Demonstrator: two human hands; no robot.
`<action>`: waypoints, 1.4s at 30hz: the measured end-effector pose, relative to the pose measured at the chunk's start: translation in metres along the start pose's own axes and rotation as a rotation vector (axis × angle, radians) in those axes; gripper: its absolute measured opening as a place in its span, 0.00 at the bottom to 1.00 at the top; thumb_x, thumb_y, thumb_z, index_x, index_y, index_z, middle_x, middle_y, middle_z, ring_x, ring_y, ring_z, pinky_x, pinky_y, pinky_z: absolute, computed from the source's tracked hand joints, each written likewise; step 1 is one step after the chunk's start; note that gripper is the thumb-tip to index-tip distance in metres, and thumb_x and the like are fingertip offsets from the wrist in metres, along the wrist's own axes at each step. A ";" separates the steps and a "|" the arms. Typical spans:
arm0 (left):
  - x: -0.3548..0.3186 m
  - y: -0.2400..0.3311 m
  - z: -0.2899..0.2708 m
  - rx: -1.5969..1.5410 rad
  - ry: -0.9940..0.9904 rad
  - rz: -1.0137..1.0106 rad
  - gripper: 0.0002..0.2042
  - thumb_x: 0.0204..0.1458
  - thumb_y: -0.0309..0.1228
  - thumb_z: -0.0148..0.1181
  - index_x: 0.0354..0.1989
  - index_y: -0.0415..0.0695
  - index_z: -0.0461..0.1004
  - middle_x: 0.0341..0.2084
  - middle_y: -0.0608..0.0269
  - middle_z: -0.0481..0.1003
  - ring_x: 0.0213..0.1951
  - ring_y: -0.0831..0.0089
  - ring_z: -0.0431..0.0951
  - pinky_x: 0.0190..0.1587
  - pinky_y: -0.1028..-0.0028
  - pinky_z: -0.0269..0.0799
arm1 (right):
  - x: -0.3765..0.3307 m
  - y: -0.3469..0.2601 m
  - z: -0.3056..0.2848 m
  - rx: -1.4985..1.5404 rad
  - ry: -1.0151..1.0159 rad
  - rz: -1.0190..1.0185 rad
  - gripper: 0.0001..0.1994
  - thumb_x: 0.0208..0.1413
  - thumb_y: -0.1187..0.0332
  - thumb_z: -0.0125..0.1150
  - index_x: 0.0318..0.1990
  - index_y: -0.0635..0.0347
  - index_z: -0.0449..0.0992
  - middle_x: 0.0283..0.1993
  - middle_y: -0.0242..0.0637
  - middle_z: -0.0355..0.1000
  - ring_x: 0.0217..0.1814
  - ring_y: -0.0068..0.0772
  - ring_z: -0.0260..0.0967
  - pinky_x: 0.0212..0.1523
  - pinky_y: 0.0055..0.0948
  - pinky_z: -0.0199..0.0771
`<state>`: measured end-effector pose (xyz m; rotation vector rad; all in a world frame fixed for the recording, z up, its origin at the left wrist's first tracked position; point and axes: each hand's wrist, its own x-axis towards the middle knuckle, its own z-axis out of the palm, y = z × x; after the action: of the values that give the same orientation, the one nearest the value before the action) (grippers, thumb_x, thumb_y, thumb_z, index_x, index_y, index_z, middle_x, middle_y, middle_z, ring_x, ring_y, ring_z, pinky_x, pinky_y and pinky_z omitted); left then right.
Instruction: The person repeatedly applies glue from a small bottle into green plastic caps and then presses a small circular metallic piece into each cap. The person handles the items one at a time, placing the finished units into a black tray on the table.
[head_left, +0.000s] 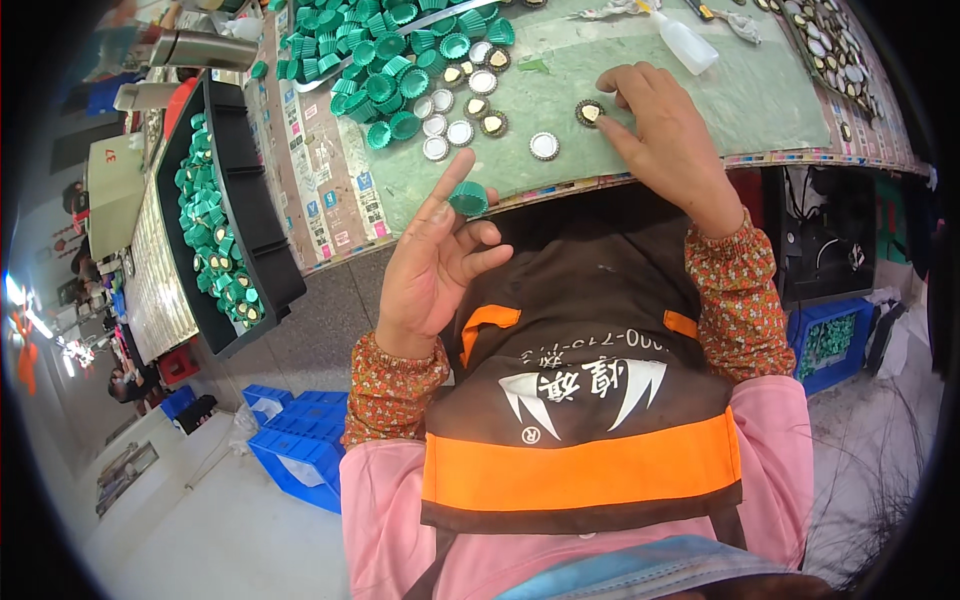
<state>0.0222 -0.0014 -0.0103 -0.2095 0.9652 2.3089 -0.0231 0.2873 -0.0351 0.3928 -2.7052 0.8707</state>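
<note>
My left hand (430, 262) is raised palm up in front of the table edge. A small green fluted cup (468, 198) is held among its fingers, with the index finger stretched out. My right hand (668, 135) reaches over the green table surface, thumb and fingers apart. By its thumb tip lies a dark crimped cap with a cream piece inside (589, 113); whether they touch I cannot tell. A white-lined crimped cap (543, 146) lies between the hands. Several similar caps (460, 133) lie to the left, some with cream pieces in them.
A large heap of green fluted cups (380, 85) fills the far left of the table. A black bin (262, 215) with green pieces stands at the left. A white squeeze bottle (686, 42) and a tray of caps (830, 50) are at the far right. Blue crates (300, 440) stand below.
</note>
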 end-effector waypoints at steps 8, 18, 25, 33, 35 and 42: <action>0.002 -0.008 0.003 0.016 0.001 -0.019 0.30 0.68 0.31 0.45 0.76 0.41 0.44 0.57 0.51 0.70 0.48 0.67 0.79 0.51 0.64 0.84 | -0.005 -0.005 0.013 -0.047 0.026 -0.017 0.13 0.52 0.68 0.65 0.44 0.58 0.72 0.42 0.40 0.67 0.47 0.48 0.66 0.46 0.43 0.66; 0.001 -0.018 0.012 0.115 0.042 -0.117 0.29 0.69 0.31 0.44 0.76 0.42 0.46 0.53 0.57 0.71 0.44 0.73 0.78 0.49 0.66 0.84 | -0.029 -0.074 0.015 0.463 0.000 -0.211 0.17 0.50 0.74 0.65 0.47 0.63 0.71 0.41 0.46 0.70 0.45 0.52 0.67 0.48 0.44 0.70; -0.005 -0.028 0.007 0.197 0.049 -0.162 0.29 0.68 0.29 0.46 0.76 0.42 0.46 0.50 0.59 0.72 0.41 0.71 0.79 0.45 0.66 0.86 | -0.041 -0.073 0.034 0.626 -0.065 0.065 0.16 0.52 0.74 0.65 0.47 0.62 0.70 0.37 0.46 0.71 0.41 0.51 0.71 0.42 0.44 0.71; -0.006 -0.045 -0.005 0.189 0.019 -0.073 0.24 0.68 0.31 0.49 0.70 0.40 0.53 0.50 0.55 0.72 0.41 0.68 0.79 0.42 0.65 0.87 | -0.044 -0.082 0.032 0.663 -0.090 0.210 0.14 0.54 0.72 0.64 0.46 0.61 0.69 0.31 0.43 0.72 0.35 0.48 0.73 0.37 0.43 0.72; -0.004 -0.047 -0.009 0.148 0.014 -0.069 0.24 0.68 0.32 0.50 0.69 0.40 0.53 0.49 0.54 0.72 0.41 0.68 0.79 0.42 0.65 0.87 | -0.045 -0.083 0.030 0.703 -0.107 0.236 0.13 0.54 0.73 0.64 0.46 0.61 0.70 0.32 0.43 0.72 0.36 0.49 0.72 0.37 0.42 0.71; -0.003 -0.044 -0.010 0.031 -0.027 -0.058 0.24 0.68 0.33 0.49 0.69 0.39 0.54 0.53 0.53 0.71 0.45 0.65 0.80 0.44 0.63 0.87 | -0.044 -0.077 0.015 0.485 -0.006 -0.051 0.13 0.51 0.74 0.64 0.45 0.61 0.72 0.39 0.44 0.68 0.42 0.49 0.67 0.43 0.42 0.69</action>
<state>0.0497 0.0139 -0.0422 -0.1903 0.9681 2.2370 0.0409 0.2251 -0.0213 0.5566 -2.4513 1.5102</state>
